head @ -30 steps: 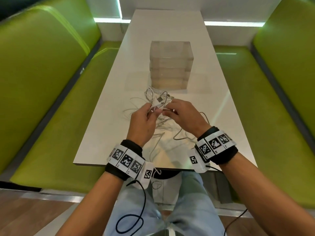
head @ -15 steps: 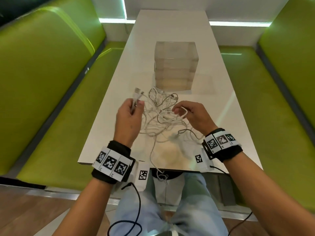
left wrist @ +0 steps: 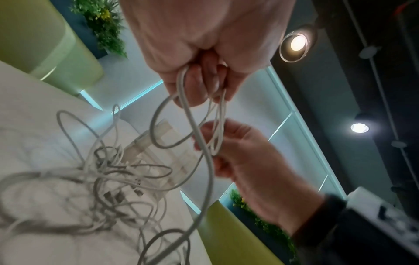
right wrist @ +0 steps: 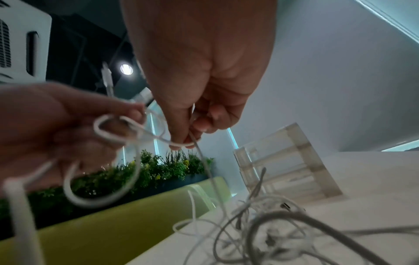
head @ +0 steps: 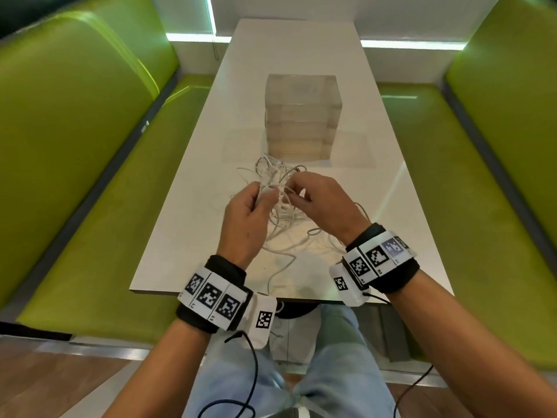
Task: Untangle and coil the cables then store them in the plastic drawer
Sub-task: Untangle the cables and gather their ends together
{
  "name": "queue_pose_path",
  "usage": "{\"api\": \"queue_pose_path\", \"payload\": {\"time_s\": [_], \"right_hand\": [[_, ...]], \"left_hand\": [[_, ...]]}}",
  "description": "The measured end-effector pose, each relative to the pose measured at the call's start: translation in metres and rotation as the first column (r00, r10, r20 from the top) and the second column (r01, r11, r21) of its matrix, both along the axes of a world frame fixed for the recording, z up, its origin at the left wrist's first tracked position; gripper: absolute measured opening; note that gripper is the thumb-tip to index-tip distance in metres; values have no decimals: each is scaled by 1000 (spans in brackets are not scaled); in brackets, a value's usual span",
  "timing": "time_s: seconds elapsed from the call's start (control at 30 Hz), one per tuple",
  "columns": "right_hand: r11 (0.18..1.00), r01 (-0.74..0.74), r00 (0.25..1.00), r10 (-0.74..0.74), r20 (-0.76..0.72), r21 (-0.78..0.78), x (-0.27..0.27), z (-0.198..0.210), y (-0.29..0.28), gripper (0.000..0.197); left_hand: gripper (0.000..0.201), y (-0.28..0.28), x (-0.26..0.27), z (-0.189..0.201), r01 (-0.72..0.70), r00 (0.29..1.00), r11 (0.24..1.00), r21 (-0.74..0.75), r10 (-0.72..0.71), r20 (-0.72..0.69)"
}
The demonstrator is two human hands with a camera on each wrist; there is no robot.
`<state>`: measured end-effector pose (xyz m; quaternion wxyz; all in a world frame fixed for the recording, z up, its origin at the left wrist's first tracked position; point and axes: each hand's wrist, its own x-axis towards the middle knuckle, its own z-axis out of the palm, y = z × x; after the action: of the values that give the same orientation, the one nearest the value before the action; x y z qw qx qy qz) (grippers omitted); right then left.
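A tangle of white cables [head: 278, 188] [left wrist: 108, 175] [right wrist: 267, 224] lies on the white table [head: 193, 206] in front of a clear plastic drawer unit [head: 301, 116] [right wrist: 285, 165]. My left hand [head: 259, 191] [left wrist: 204, 86] [right wrist: 127, 116] is raised above the pile and grips loops of one white cable in curled fingers. My right hand [head: 294, 188] [right wrist: 188, 141] [left wrist: 211, 143] is close beside it, pinching a strand of the same cable between thumb and fingertips. The cable trails down from both hands into the pile.
Green padded benches [head: 75, 131] [head: 497, 131] run along both sides of the table. The drawer unit stands mid-table with its drawers closed. One cable strand [head: 277, 276] hangs over the near table edge. Black wrist-camera leads dangle over my lap.
My left hand, which had pulled a cable end out to the left, has come back to the middle beside the right hand. Both hands now work the same loops.
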<state>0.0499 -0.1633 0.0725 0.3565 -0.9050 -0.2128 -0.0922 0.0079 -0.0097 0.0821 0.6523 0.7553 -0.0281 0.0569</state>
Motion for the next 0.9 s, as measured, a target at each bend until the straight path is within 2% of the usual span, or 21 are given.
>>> {"api": "queue_pose_path", "payload": {"time_s": [0.03,0.1,0.2,0.23,0.33,0.4,0.5,0.57,0.63,0.77,0.9], "right_hand": [[1000,-12,1000,12,-8,4,0,-3,2,8],[995,-38,999,41,-33,91,0,-6,7,9],[900,-3,993,54,-105,435,-2,-5,13,11],[879,17,995,30,-90,477,-3,-4,16,16],[931,56,997,-35,-65,361,-1,-3,23,16],[955,4,988,43,-150,297,0,-5,23,15],[960,-141,904,224,-363,242,0,-16,17,23],[973,-172,879,221,-423,151,4,-27,11,14],[985,-158,895,174,-410,73,9,-37,6,10],[992,-35,911,82,-405,123,15,-43,2,17],[961,-69,895,177,-408,266,12,-30,10,17]], "left_hand": [[48,2,0,3,-27,1000,999,-29,27,8],[44,6,-4,8,-59,997,996,-62,62,41],[26,15,-7,16,-111,991,989,-95,117,60],[25,19,-7,17,-135,987,984,-114,143,67],[27,27,-6,21,-190,975,970,-149,204,85],[25,28,-6,22,-171,977,971,-167,189,99],[28,34,-8,28,-176,968,966,-192,205,145],[28,42,-8,36,-217,949,944,-248,263,171],[26,50,-8,44,-240,930,924,-297,306,201],[26,56,-10,46,-236,919,940,-247,298,257],[29,58,-7,34,-237,939,948,-213,280,200]]}}
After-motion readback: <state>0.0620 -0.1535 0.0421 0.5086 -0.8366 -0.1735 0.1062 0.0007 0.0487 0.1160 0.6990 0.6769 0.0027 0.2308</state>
